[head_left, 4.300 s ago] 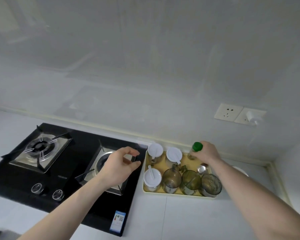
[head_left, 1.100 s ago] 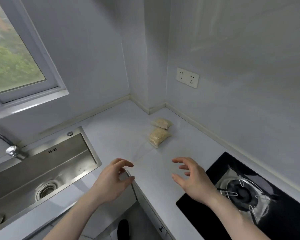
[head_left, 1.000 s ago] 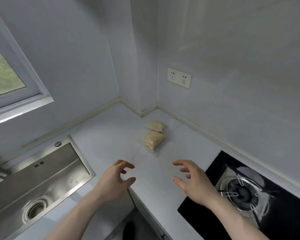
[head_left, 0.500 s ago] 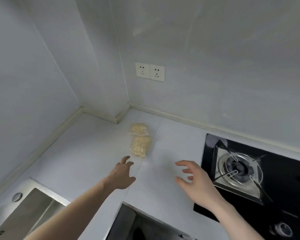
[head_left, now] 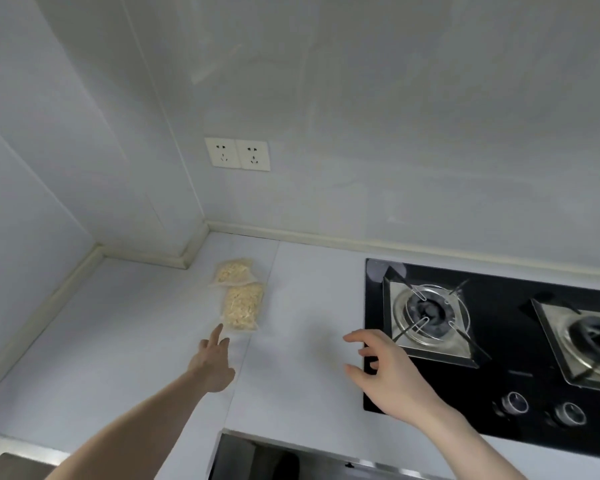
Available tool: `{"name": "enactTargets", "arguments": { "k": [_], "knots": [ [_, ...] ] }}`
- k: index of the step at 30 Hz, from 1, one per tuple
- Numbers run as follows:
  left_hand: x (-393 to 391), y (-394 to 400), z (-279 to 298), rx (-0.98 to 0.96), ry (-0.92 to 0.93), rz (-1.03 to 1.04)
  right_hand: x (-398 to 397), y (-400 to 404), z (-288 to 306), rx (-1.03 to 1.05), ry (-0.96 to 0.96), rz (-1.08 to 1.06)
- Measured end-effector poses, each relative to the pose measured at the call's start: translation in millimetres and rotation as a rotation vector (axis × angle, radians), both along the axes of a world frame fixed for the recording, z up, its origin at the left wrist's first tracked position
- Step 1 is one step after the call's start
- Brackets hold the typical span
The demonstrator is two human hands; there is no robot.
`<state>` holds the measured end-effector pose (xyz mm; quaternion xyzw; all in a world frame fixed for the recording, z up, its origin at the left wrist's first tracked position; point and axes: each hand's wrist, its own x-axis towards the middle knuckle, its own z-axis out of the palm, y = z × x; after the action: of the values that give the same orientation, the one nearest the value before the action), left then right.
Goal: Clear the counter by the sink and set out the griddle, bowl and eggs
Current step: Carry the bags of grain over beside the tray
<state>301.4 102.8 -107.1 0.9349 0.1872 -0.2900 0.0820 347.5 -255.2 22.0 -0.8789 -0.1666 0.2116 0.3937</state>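
Observation:
Two clear bags of pale yellow shreds lie end to end on the white counter near the corner: the near bag and the far bag. My left hand stretches toward the near bag, fingers straight, its fingertips just short of the bag's near edge. My right hand hovers over the counter beside the hob, fingers loosely spread and holding nothing. No griddle, bowl or eggs are in view.
A black glass gas hob with two burners and two knobs fills the right side. A corner of the steel sink shows at bottom left. A double wall socket sits above the corner. A dark gap opens below the counter's front edge.
The view has swung right, away from the sink and toward the hob. My left hand has reached forward to the near bag. My right hand has stayed hovering and empty.

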Motion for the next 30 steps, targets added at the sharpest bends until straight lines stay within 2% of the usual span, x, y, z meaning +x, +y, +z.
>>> {"name": "enactTargets", "arguments": {
  "k": [6,10,17,24,30],
  "knots": [
    [5.4,18.2,-6.7,-0.03,-0.065,-0.067,-6.9,24.9,-5.5,0.011,-0.01,-0.042],
    [8.8,26.3,-7.6,-0.117,-0.245,-0.051,-9.7,47.3,-12.0,0.017,-0.021,-0.062],
    [21.1,24.8,32.9,-0.259,-0.553,-0.25,-8.8,86.1,-22.5,-0.017,0.0,-0.042],
    [10.7,13.5,54.9,-0.445,-0.589,-0.272,-4.6,118.1,-35.2,-0.073,0.013,-0.001],
    [-2.6,11.4,71.8,-0.564,-0.613,-0.243,2.9,133.8,-33.8,-0.097,-0.093,0.014]
  ]
}}
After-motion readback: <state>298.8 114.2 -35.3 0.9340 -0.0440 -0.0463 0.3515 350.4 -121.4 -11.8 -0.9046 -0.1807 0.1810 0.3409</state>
